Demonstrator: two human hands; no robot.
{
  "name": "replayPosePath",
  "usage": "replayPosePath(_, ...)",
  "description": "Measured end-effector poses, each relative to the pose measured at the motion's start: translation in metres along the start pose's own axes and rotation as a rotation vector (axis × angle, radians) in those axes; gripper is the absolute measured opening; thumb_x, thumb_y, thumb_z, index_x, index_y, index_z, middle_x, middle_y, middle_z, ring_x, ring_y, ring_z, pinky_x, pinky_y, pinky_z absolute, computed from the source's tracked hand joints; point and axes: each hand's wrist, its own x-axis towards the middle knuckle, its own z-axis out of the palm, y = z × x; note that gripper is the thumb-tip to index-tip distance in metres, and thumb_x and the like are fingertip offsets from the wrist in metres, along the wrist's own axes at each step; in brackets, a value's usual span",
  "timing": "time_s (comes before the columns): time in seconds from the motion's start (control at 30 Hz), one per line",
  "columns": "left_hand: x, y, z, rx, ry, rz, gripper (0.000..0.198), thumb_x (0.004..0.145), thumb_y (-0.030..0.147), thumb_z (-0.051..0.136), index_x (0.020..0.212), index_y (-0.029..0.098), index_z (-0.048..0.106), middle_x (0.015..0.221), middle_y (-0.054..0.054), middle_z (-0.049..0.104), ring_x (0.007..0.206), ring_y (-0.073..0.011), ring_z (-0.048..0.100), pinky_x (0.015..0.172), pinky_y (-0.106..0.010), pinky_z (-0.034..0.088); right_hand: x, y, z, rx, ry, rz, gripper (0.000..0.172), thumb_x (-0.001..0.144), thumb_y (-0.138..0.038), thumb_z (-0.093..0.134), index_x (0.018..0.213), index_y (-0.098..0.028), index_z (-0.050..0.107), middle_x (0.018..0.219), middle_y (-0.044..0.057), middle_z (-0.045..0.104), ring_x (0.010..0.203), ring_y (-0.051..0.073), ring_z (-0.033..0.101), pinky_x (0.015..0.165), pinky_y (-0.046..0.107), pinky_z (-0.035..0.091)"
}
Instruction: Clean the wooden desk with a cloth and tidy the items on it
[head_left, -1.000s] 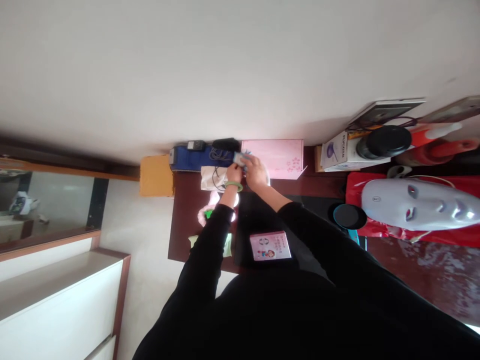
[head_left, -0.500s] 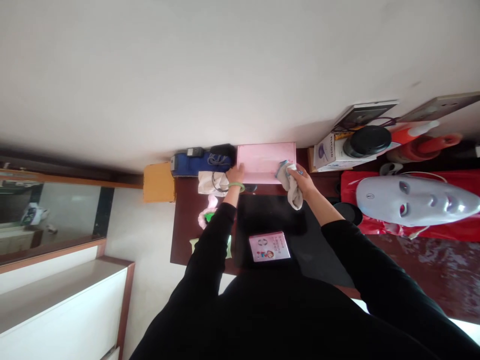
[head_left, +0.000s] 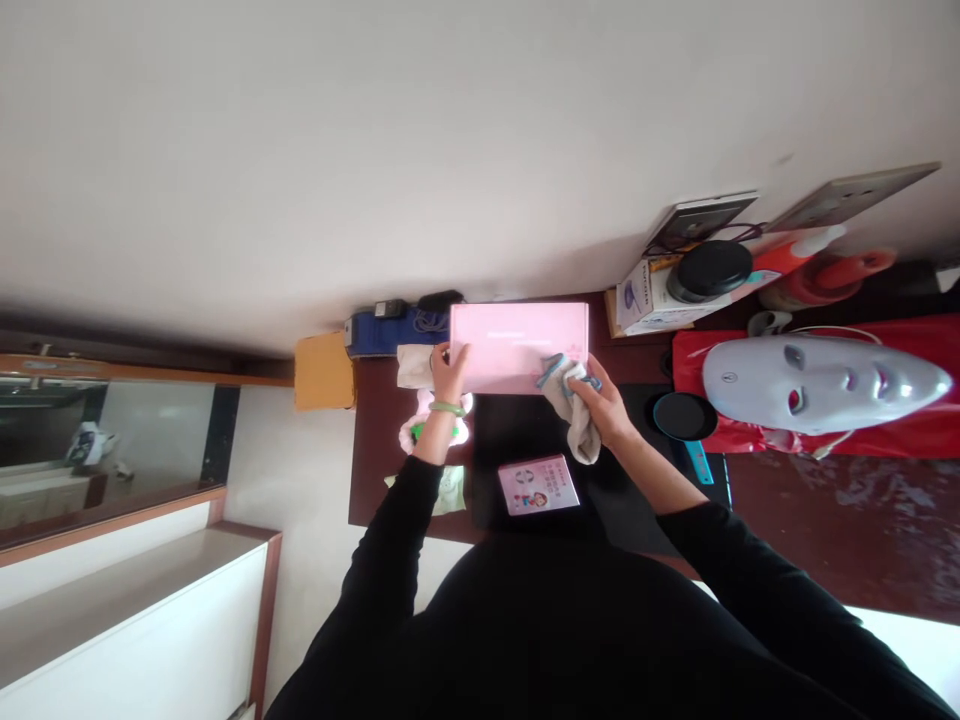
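A flat pink box [head_left: 517,330] is held up over the back of the dark table, between my two hands. My left hand [head_left: 448,372], with a green bangle at its wrist, grips the box's left edge, thumb on top. My right hand [head_left: 600,398] is closed on a crumpled whitish cloth [head_left: 571,410] with a blue edge, and the cloth presses against the box's lower right corner. Below the box, a pink booklet or small box [head_left: 538,484] with a cartoon figure lies on a black mat [head_left: 495,430].
To the right are a white mask [head_left: 817,385] on red plastic, a small black pan [head_left: 684,416] with a blue handle, and a white carton [head_left: 637,300] under a black-lidded jar [head_left: 709,270]. At left sit a yellow box [head_left: 324,372], a blue box [head_left: 367,333] and a pink-and-green hair band [head_left: 427,425].
The pink box has come off the back of the table and nearer to me, gripped at both sides. My right hand and the cloth moved with it.
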Motion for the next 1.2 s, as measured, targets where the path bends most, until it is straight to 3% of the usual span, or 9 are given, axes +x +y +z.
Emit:
replayPosePath(0.13, -0.021, 0.013, -0.065, -0.108, -0.033, 0.038, 0.047, 0.093, 0.053, 0.082, 0.125, 0.019, 0.073, 0.124, -0.009, 0.078, 0.116, -0.0251, 0.075, 0.098, -0.035, 0.061, -0.012, -0.024, -0.013, -0.016, -0.238, -0.029, 0.080, 0.074, -0.062, 0.091, 0.145, -0.030, 0.073, 0.138, 0.008, 0.077, 0.124, 0.031, 0.074, 0.109, 0.047, 0.062)
replayPosePath(0.27, -0.031, 0.013, -0.125, -0.272, 0.109, 0.017, 0.063, 0.088, 0.064, 0.086, 0.131, 0.018, 0.075, 0.132, -0.011, 0.080, 0.120, -0.0265, 0.077, 0.099, -0.036, 0.066, 0.010, -0.014, -0.039, -0.314, 0.085, -0.227, 0.061, 0.088, -0.066, 0.073, 0.134, -0.025, 0.074, 0.129, 0.012, 0.077, 0.124, 0.034, 0.073, 0.107, 0.053, 0.063)
replayPosePath(0.37, -0.036, 0.006, -0.149, -0.410, 0.248, -0.047, 0.061, 0.095, 0.062, 0.080, 0.136, 0.018, 0.073, 0.140, -0.012, 0.078, 0.130, -0.0254, 0.075, 0.104, -0.034, 0.066, 0.020, 0.029, -0.048, -0.752, 0.155, -0.392, 0.064, 0.089, -0.054, 0.069, 0.143, -0.019, 0.068, 0.159, 0.021, 0.061, 0.153, 0.042, 0.053, 0.126, 0.064, 0.046)
replayPosePath(0.53, -0.051, -0.008, -0.160, -0.480, 0.401, -0.234, 0.050, 0.104, 0.053, 0.072, 0.141, 0.019, 0.074, 0.137, -0.013, 0.080, 0.129, -0.0246, 0.077, 0.106, -0.033, 0.066, 0.039, 0.088, -0.040, -1.084, 0.023, -0.512, 0.079, 0.094, -0.044, 0.064, 0.164, -0.012, 0.048, 0.180, 0.026, 0.032, 0.173, 0.041, 0.020, 0.137, 0.068, 0.026)
replayPosePath(0.8, -0.075, -0.030, -0.175, -0.468, 0.531, -0.311, 0.050, 0.103, 0.049, 0.076, 0.144, 0.021, 0.074, 0.141, -0.013, 0.079, 0.130, -0.0246, 0.077, 0.107, -0.033, 0.066, 0.166, 0.049, 0.049, -1.069, 0.227, -0.431, 0.077, 0.093, -0.026, 0.062, 0.166, -0.007, 0.045, 0.181, 0.026, 0.029, 0.173, 0.038, 0.016, 0.138, 0.066, 0.022)
replayPosePath(0.93, -0.080, -0.033, -0.182, -0.526, 0.537, -0.301, 0.047, 0.107, 0.047, 0.068, 0.147, 0.021, 0.072, 0.148, -0.011, 0.076, 0.137, -0.0230, 0.074, 0.107, -0.030, 0.066, 0.152, 0.056, 0.082, -0.956, -0.154, -0.513, 0.066, 0.081, -0.013, 0.059, 0.146, -0.016, 0.066, 0.173, 0.016, 0.048, 0.168, 0.033, 0.033, 0.138, 0.061, 0.028)
replayPosePath(1.07, -0.078, -0.038, -0.185, -0.579, 0.537, -0.300, 0.052, 0.107, 0.047, 0.069, 0.151, 0.021, 0.069, 0.149, -0.012, 0.075, 0.141, -0.0237, 0.071, 0.109, -0.030, 0.065, 0.116, 0.061, 0.069, -0.776, -0.525, -0.546, 0.046, 0.076, -0.011, 0.053, 0.115, -0.022, 0.076, 0.142, 0.010, 0.073, 0.140, 0.026, 0.065, 0.127, 0.052, 0.048)
replayPosePath(1.13, -0.076, -0.040, -0.187, -0.586, 0.537, -0.298, 0.052, 0.106, 0.048, 0.070, 0.151, 0.022, 0.069, 0.149, -0.011, 0.075, 0.141, -0.0237, 0.071, 0.109, -0.030, 0.065, 0.114, 0.056, 0.050, -0.751, -0.416, -0.556, 0.045, 0.078, -0.012, 0.051, 0.117, -0.022, 0.073, 0.137, 0.010, 0.074, 0.133, 0.025, 0.068, 0.122, 0.049, 0.053)
replayPosePath(1.2, -0.075, -0.042, -0.187, -0.594, 0.546, -0.298, 0.052, 0.105, 0.048, 0.072, 0.150, 0.023, 0.070, 0.148, -0.011, 0.075, 0.140, -0.0241, 0.072, 0.110, -0.031, 0.065, 0.124, 0.047, 0.031, -0.789, -0.119, -0.549, 0.049, 0.082, -0.012, 0.051, 0.126, -0.021, 0.070, 0.145, 0.015, 0.069, 0.139, 0.028, 0.062, 0.125, 0.050, 0.049)
